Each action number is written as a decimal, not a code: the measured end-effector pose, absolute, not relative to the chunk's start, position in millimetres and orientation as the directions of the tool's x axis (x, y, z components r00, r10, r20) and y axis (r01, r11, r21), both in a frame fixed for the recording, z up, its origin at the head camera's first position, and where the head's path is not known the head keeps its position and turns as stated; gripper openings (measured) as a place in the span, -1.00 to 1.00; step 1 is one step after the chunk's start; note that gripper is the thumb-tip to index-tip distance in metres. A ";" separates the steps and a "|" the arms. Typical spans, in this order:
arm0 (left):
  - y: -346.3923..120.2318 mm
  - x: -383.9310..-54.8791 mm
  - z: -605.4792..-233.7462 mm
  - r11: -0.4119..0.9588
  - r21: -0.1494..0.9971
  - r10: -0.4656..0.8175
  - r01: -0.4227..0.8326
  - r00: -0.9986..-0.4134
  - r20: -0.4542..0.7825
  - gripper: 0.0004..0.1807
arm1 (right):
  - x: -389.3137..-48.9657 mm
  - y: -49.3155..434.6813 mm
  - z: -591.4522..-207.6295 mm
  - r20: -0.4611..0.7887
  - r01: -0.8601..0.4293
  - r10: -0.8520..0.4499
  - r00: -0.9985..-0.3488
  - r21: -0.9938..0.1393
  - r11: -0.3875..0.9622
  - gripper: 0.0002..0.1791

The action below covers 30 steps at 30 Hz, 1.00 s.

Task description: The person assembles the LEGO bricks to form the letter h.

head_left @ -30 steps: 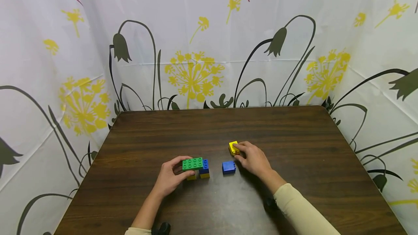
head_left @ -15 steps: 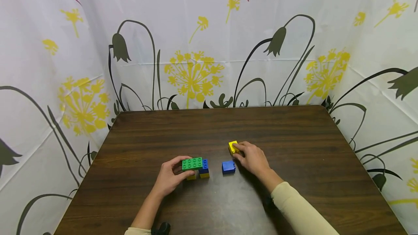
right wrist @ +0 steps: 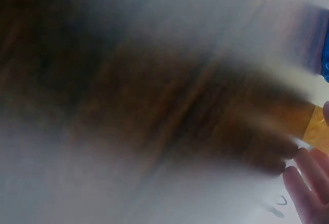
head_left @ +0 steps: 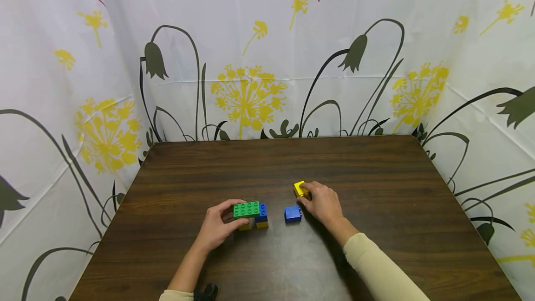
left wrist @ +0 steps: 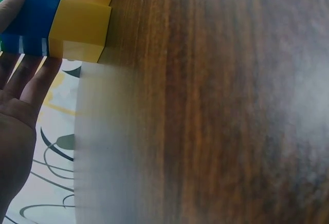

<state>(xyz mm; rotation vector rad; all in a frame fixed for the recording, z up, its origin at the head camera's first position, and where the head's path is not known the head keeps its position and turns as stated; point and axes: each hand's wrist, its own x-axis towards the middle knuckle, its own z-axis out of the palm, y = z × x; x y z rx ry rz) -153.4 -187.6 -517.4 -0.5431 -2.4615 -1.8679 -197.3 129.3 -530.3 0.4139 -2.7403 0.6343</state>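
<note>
My left hand (head_left: 217,227) grips a small built stack between thumb and fingers. On top of the stack is a green brick (head_left: 246,210), with blue bricks (left wrist: 32,16) below it and yellow bricks (left wrist: 79,23) at its base on the table. My right hand (head_left: 323,202) pinches a separate yellow brick (head_left: 299,188) further back, its studs towards the palm. Between the hands a loose blue brick (head_left: 292,214) lies on its side, studs facing right. Fingers partly hide the yellow brick in the right wrist view.
Everything stands on a dark wood-grain table (head_left: 188,166). A white curtain (head_left: 267,22) printed with flowers hangs behind and at both sides. The loose blue brick is close to my right thumb.
My right hand has shifted slightly, its forearm swinging a little to the left, and the yellow brick has turned or slid very slightly. My left hand and its stack stay in place.
</note>
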 end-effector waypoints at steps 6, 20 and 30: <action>-187.8 -153.6 -516.6 0.250 0.927 0.266 0.281 -0.940 0.213 -0.55 | -198.4 131.6 -527.0 0.336 -0.328 -0.191 -0.922 -0.419 0.847 -0.61; -179.6 -142.3 -486.5 0.268 0.924 0.271 0.271 -0.942 0.198 -0.58 | -203.8 119.7 -507.4 0.464 -0.483 -0.241 -0.853 -0.526 0.700 -0.53; -184.4 -149.0 -504.8 0.287 0.920 0.268 0.268 -0.944 0.191 -0.56 | -194.5 85.9 -468.7 0.421 -0.508 -0.287 -0.860 -0.674 0.536 -0.42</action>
